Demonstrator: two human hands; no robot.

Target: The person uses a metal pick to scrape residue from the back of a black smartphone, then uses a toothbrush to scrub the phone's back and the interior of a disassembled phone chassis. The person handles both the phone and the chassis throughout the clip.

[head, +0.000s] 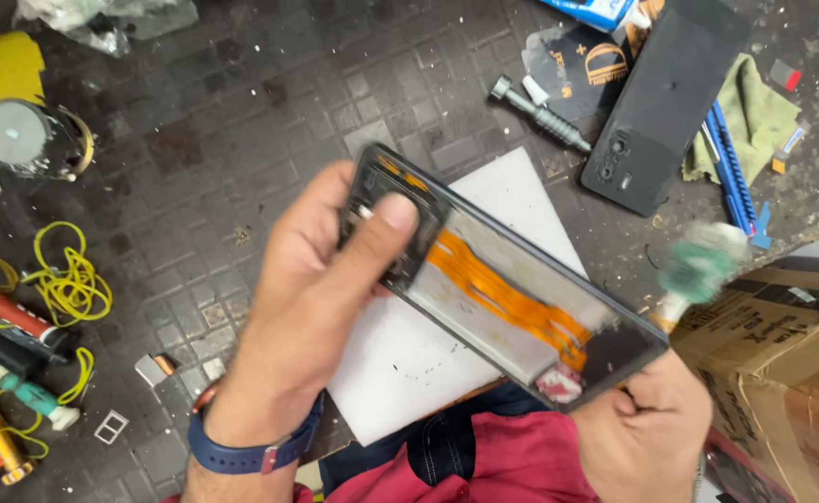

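The opened phone (512, 289) is held in the air above the white sheet (409, 363), tilted, its inner side facing up. An orange ribbon cable (503, 293) runs along its length over a pale metal plate.

The left hand (307, 307) grips the phone's upper end, thumb pressed on the dark camera section, fingers wrapped behind. A blue wristband (251, 452) sits on that wrist.

The right hand (647, 428) is closed at the phone's lower corner, holding a tool with a green, motion-blurred tip (703, 265); the tool's exact kind cannot be told. Whether this hand also supports the phone cannot be told.

Beyond the phone, toward the far right of the sheet, a detached dark back cover (661, 102) lies on the mat, with a metal screwdriver handle (540, 114) just beside it and a green cloth (754, 116) on its other side. Well left of the sheet lie yellow wire (69, 279) and several coloured screwdrivers (0, 391). A cardboard box (782, 363) stands right of the phone.
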